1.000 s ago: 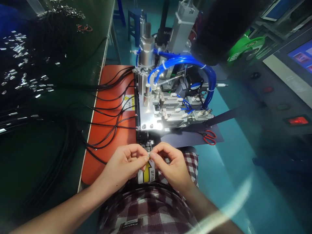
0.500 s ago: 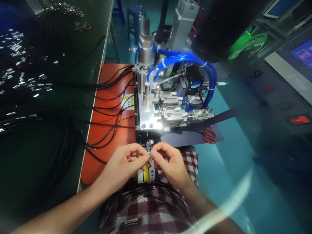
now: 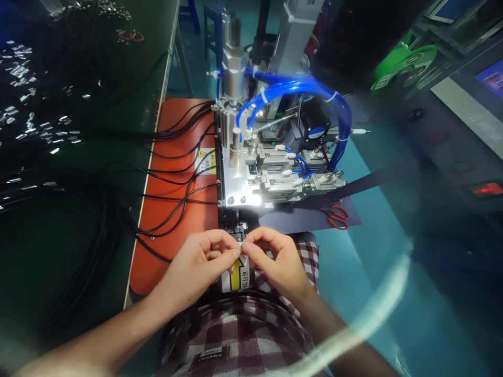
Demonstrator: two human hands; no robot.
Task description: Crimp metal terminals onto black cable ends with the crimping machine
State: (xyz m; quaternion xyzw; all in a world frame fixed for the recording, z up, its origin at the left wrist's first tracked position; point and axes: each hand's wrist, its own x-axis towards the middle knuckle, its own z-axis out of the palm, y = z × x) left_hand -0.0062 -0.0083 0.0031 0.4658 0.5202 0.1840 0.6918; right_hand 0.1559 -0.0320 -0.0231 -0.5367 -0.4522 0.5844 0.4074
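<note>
My left hand (image 3: 208, 262) is closed, thumb and forefinger pinched at the tips of thin coloured wires (image 3: 241, 251). Facing it, my right hand (image 3: 275, 262) pinches at the same wires, its fingertips almost touching those of the left. The wires are tiny and mostly covered by the fingers. Both hands are above a dark rail in front of my lap, just over a white label with a yellow arrow (image 3: 236, 278). A black cable (image 3: 155, 254) runs in from the left and passes out of sight near my left wrist.
A metal machine (image 3: 241, 183) with blue air hoses (image 3: 298, 86) stands just beyond my hands. Several black cables (image 3: 178, 201) cross an orange board (image 3: 151, 275) into it. Red-handled scissors (image 3: 338, 217) lie at right. A green reel (image 3: 406, 63) stands farther back.
The red wire ends that stuck out below the fingertips now show less. My right fingertips have come slightly nearer the left ones. The view has shifted a little.
</note>
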